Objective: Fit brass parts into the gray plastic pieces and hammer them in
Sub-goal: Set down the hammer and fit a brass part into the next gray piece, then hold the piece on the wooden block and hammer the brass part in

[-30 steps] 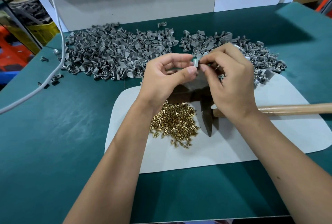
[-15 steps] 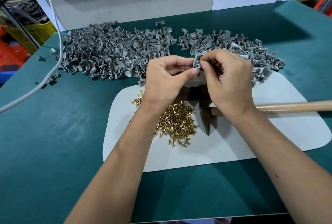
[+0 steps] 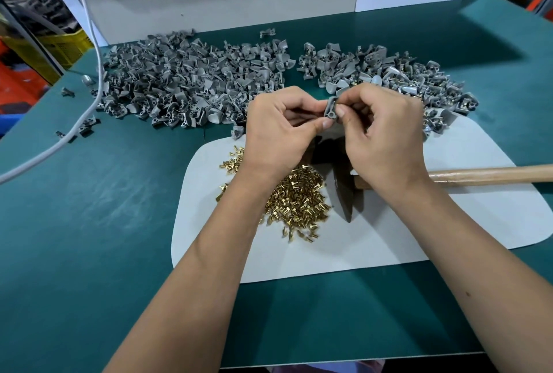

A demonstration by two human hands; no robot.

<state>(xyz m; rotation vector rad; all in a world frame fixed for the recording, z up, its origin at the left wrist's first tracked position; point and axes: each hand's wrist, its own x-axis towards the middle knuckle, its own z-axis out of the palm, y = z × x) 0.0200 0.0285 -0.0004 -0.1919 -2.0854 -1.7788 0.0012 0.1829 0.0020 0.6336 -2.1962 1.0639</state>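
Observation:
Both hands meet above the white mat [image 3: 374, 241]. My left hand [image 3: 278, 130] pinches a small gray plastic piece [image 3: 331, 108] between thumb and fingers. My right hand [image 3: 386, 136] pinches the same piece from the right; whether a brass part sits under its fingertips is hidden. A heap of brass parts [image 3: 296, 199] lies on the mat below my left wrist. A hammer lies on the mat under my hands, its dark head [image 3: 344, 193] pointing toward me and its wooden handle [image 3: 490, 175] running off to the right.
A large pile of gray plastic pieces [image 3: 185, 82] covers the green table [image 3: 89, 223] at the back left, a smaller pile [image 3: 389, 73] at the back right. A gray cable [image 3: 86, 109] crosses the left side. A white panel stands behind.
The gray piece has turned a little between my fingertips, and both hands stay together over the hammer head. The view has shifted slightly.

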